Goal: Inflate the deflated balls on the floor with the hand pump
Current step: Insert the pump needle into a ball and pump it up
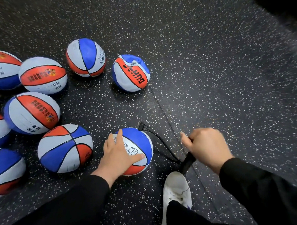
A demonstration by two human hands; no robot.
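The left hand [118, 155] lies on top of the ball [139, 144] nearest the person, fingers spread and fairly straight, pressing down on its white panel. The right hand [206, 147] is curled round the black handle of the pump [189, 161], which stands just right of that ball and is blurred. A thin black hose [164, 143] runs from the foot of the pump in a curve to a black fitting [141, 126] touching the far top of the ball. A white shoe [176, 191] is planted just beside the base of the pump, on the near side of the ball. Left of the ball, well within reach, is a cluster of other red, white and blue balls [43, 74] on the speckled black floor [211, 72]; several look soft and out of round. Beyond the ball, apart from the cluster, one crumpled ball [131, 73] sits with a plainly caved-in side.
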